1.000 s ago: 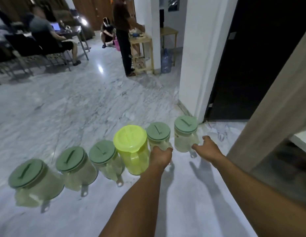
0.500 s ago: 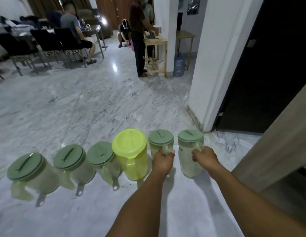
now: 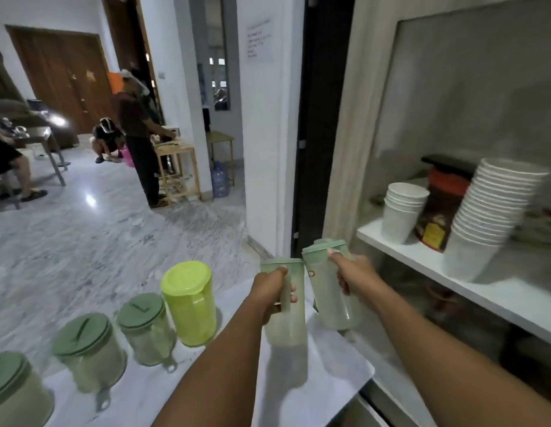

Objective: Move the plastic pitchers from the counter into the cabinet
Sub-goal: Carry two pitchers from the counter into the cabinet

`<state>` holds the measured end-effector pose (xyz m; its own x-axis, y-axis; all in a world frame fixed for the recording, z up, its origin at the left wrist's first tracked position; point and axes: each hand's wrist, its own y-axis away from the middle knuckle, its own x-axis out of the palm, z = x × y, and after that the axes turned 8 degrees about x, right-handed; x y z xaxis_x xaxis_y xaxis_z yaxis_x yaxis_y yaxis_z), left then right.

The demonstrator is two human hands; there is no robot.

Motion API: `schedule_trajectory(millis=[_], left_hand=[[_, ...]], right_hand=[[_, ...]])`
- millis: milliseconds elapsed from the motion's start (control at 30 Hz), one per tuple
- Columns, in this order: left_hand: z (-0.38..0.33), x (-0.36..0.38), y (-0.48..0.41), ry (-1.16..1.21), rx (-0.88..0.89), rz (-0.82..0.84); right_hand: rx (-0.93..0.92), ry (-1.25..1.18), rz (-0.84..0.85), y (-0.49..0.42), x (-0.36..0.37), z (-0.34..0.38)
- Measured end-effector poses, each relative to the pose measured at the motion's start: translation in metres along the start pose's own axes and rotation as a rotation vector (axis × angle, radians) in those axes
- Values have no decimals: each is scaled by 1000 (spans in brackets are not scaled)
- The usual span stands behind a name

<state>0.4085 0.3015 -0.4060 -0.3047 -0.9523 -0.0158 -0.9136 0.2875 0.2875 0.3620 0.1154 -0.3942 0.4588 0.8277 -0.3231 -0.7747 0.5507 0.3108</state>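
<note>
My left hand (image 3: 272, 292) grips the handle of a clear pitcher with a green lid (image 3: 288, 322), held just above the white counter (image 3: 314, 380). A second clear green-lidded pitcher (image 3: 329, 291) is held in my right hand (image 3: 354, 272), raised and tilted toward the open cabinet at the right. On the counter to the left stand a yellow pitcher (image 3: 191, 306) and three clear green-lidded pitchers (image 3: 144, 328), (image 3: 89, 349), (image 3: 12, 389) in a row. The cabinet's white shelf (image 3: 483, 291) lies beyond my right hand.
On the shelf stand a short stack of white cups (image 3: 402, 211), a tall leaning stack of white bowls (image 3: 486, 217) and a dark jar with a red lid (image 3: 437, 211). A white pillar (image 3: 268, 149) rises behind the counter. People and tables are far left across the marble floor.
Both hands closed on the two rightmost pitchers and lifted them off the counter, swinging right toward the cabinet. My view turned right and up, bringing the cabinet shelf into sight.
</note>
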Motion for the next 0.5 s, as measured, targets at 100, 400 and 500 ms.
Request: schedule_trajectory(millis=[100, 400, 500], left_hand=[[-11, 16, 44, -37, 10, 123], [-46, 115, 146, -289, -99, 724], [-55, 170, 179, -348, -103, 872]], right_hand=[[41, -71, -80, 62, -43, -7], [243, -108, -100, 220, -239, -46], [326, -104, -73, 268, -310, -60]])
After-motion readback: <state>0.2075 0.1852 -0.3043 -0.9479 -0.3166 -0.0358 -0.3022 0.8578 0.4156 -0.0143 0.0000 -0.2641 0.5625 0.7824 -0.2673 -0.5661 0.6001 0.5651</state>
